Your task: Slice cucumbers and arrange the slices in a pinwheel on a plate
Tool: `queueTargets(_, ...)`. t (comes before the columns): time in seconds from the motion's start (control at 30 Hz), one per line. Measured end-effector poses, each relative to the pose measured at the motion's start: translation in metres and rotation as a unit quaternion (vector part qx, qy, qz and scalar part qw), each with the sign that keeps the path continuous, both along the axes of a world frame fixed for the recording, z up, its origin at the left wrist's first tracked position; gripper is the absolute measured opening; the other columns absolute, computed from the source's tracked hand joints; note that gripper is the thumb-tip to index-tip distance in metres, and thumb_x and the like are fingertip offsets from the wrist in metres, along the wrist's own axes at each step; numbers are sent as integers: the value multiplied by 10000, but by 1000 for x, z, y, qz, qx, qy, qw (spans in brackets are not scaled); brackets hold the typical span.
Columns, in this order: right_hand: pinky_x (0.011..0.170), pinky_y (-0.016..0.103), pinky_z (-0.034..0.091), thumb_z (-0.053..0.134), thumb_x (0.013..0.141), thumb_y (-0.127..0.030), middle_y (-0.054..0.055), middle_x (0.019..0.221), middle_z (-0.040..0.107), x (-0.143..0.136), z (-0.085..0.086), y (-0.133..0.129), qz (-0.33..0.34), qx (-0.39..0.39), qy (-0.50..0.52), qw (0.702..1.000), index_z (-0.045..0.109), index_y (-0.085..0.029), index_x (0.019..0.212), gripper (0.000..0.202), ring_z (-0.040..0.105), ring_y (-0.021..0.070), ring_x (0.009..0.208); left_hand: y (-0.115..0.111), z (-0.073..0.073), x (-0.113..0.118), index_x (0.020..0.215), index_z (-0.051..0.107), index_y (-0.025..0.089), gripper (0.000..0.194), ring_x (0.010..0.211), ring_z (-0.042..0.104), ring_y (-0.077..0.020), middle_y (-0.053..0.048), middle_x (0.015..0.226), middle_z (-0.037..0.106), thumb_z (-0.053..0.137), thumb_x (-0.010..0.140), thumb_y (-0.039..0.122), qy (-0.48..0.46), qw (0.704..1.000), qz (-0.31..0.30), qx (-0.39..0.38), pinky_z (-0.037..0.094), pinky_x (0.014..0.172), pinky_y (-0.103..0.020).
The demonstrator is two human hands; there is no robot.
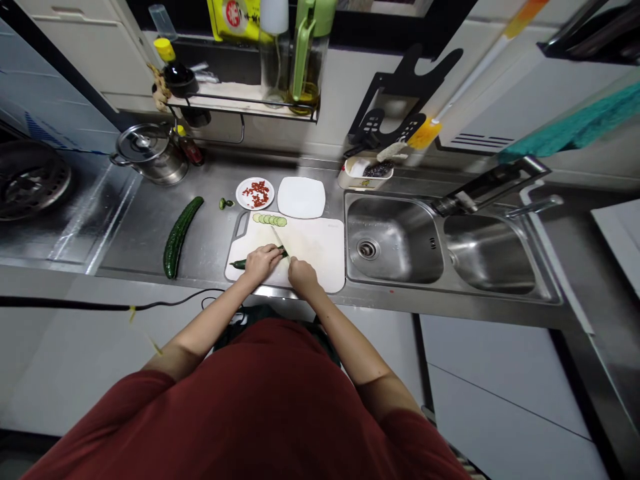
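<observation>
A white cutting board [320, 250] lies on the steel counter in front of me. My left hand [263, 263] is closed over a dark green cucumber [239, 265], whose tapered end sticks out to the left. My right hand [303, 276] is wrapped round the handle of a knife [278, 236]. The blade points up and left, beside the cut end of the cucumber near my left fingertips. A row of thin cucumber slices [270, 220] rests along the board's far edge. The knife's handle is hidden in my fist.
Behind the board stand a plate of chopped red pieces [256, 194] and a white square plate [301, 197]. A whole cucumber [181, 239] and cut-off ends [225, 203] lie left. A steel pot [150, 155] stands farther back; a double sink [395, 240] is at the right.
</observation>
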State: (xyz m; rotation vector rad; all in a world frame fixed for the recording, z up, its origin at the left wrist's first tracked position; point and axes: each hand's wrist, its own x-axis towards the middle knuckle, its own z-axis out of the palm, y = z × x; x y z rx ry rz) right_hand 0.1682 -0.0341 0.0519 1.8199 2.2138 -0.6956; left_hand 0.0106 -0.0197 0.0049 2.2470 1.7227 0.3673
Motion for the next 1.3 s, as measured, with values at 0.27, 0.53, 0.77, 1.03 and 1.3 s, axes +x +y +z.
queueTargets(0.27, 766, 311, 485, 332, 951, -154, 150, 962, 671, 19, -3, -22, 3, -18, -15, 1000, 539, -133, 1066, 237, 658, 238, 921, 0, 1, -1, 1117, 674, 306, 307, 989, 597, -171, -26, 1141, 644, 440, 940, 395, -5, 1000, -8, 18, 462, 815, -283)
queueTargets(0.53, 784, 321, 479, 317, 951, -144, 154, 980, 669, 12, -5, -13, 0, -26, -14, 1000, 534, -133, 1080, 252, 655, 238, 935, 1, 2, 0, 1106, 678, 299, 313, 981, 598, -174, -27, 1140, 645, 432, 942, 402, 0, 1000, -6, 15, 457, 806, -286)
queueTargets(0.77, 811, 318, 472, 305, 954, -152, 152, 1022, 663, 2, -9, 2, 2, -26, 4, 1000, 533, -130, 1100, 271, 645, 236, 967, 0, 2, 0, 1114, 673, 298, 304, 982, 594, -172, -31, 1139, 641, 443, 938, 390, -2, 1000, -6, 7, 456, 822, -283)
queueTargets(1.03, 805, 301, 476, 305, 958, -154, 132, 1007, 672, -6, -9, 9, -8, 1, 9, 1000, 537, -140, 1102, 274, 651, 225, 957, 1, 5, 0, 1113, 666, 305, 296, 984, 593, -173, -17, 1139, 646, 446, 937, 392, -1, 1000, -5, 6, 454, 811, -284)
queueTargets(1.3, 752, 316, 490, 338, 934, -133, 150, 957, 676, 16, -10, -21, 1, -17, -16, 1000, 554, -130, 1048, 244, 664, 248, 916, 1, 4, 0, 1102, 671, 307, 290, 986, 595, -171, -21, 1140, 644, 457, 932, 402, -9, 1000, 0, 12, 452, 814, -284)
